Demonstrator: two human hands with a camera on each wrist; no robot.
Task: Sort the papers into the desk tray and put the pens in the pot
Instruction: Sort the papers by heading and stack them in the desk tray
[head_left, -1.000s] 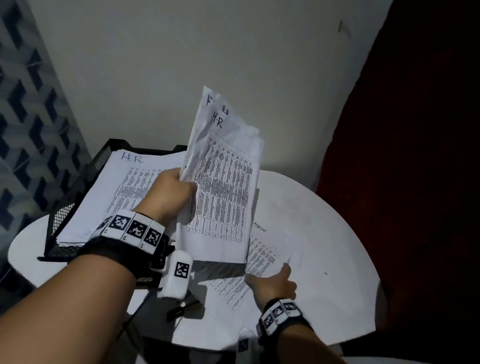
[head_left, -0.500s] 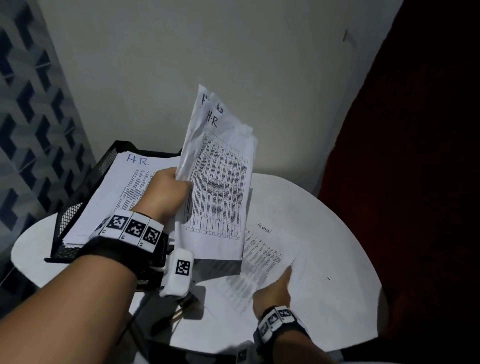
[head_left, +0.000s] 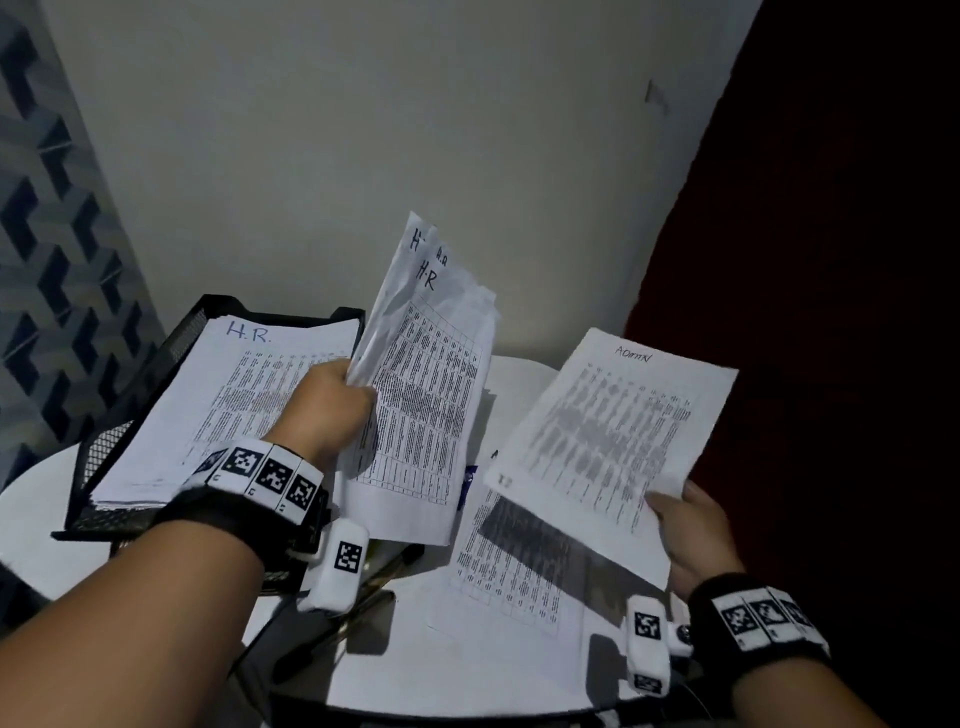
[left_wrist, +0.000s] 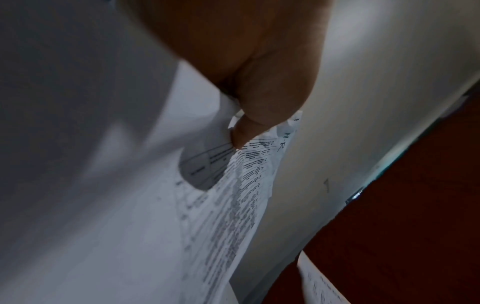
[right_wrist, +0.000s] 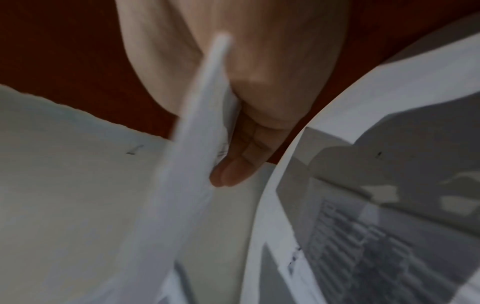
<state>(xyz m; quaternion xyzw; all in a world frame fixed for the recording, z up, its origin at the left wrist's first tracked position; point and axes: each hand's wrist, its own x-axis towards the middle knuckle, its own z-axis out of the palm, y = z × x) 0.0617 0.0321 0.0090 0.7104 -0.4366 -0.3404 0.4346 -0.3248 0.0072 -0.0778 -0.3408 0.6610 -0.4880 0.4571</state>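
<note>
My left hand (head_left: 332, 410) grips a sheaf of printed sheets marked "H.R" (head_left: 431, 395), held upright over the round white table (head_left: 519, 670). In the left wrist view the thumb (left_wrist: 259, 123) pinches the H.R sheets (left_wrist: 233, 205). My right hand (head_left: 691, 530) pinches a sheet headed "ADMIN" (head_left: 608, 441) by its lower right corner, lifted off the table. In the right wrist view its fingers (right_wrist: 241, 164) lie under that ADMIN sheet (right_wrist: 192, 164). The black mesh desk tray (head_left: 104, 452) at left holds a stack topped by an "H.R." page (head_left: 228, 395). Dark pens (head_left: 384, 566) lie beneath my left wrist.
Another printed sheet (head_left: 514, 561) lies flat on the table under the lifted one. A pale wall stands behind, a patterned blue panel (head_left: 52, 260) at left, and a dark red curtain (head_left: 831, 312) at right. No pot is in view.
My right hand has taken hold of the ADMIN sheet that lay on the table and raised it up and to the right. The left hand keeps its sheaf upright.
</note>
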